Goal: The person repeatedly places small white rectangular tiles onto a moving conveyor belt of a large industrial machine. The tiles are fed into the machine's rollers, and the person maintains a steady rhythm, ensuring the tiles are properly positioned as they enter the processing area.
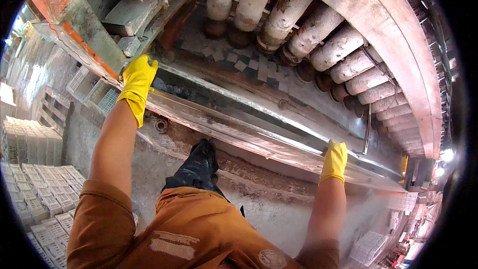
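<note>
Both my hands wear yellow rubber gloves. My left hand is closed over the upper edge of a long, shiny, translucent-looking panel, near its left end. Well to the right, my right hand is closed on the same panel's edge. The panel runs slantwise along the front of a large machine, between me and its bed. Most of my fingertips are hidden behind the edge. Past the panel, pale and dark square pieces lie scattered on the wet machine bed.
A row of thick, grimy cylinders stands over the bed under a curved beam. Stacked white plastic crates are at left, near a pallet. Another crate sits low right. A metal rod leans by the bed.
</note>
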Available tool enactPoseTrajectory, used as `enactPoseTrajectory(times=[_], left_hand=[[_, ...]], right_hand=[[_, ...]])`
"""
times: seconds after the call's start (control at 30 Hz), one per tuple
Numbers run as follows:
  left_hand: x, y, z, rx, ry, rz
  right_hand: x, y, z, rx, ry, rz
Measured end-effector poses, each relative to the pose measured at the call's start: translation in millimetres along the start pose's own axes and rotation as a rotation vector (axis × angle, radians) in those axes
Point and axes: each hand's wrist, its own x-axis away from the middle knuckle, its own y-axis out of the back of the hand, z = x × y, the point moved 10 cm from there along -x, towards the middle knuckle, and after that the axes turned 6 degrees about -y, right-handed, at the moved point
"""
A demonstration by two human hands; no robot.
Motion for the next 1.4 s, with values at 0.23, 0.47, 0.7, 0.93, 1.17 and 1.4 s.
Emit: enactPoseTrajectory(times=[0.23, 0.47, 0.7, 0.93, 1.17, 1.4], left_hand=[[-3, -4, 5, -0.003, -0.047, -0.114], [-1, -3, 1, -0.004, -0.011, 0.000], [-2, -2, 2, -0.032, 0.004, 0.014], [2, 2, -4, -0.050, -0.025, 0.000], [3, 5, -6, -0.035, -0.040, -0.026], [6, 11, -9, -0.071, -0.044, -0.054]], right_hand=[[4, 1, 13, 0.285, 0.299, -0.097], [1, -2, 11, 0.139, 0.243, -0.014], [-6, 0, 3, 0.053, 0.092, -0.022], [-10, -5, -2, 0.064, 0.195, 0.004], [2, 14, 8, 0.098, -0.080, 0.009], [26, 28, 32, 0.015, -0.120, 0.057]])
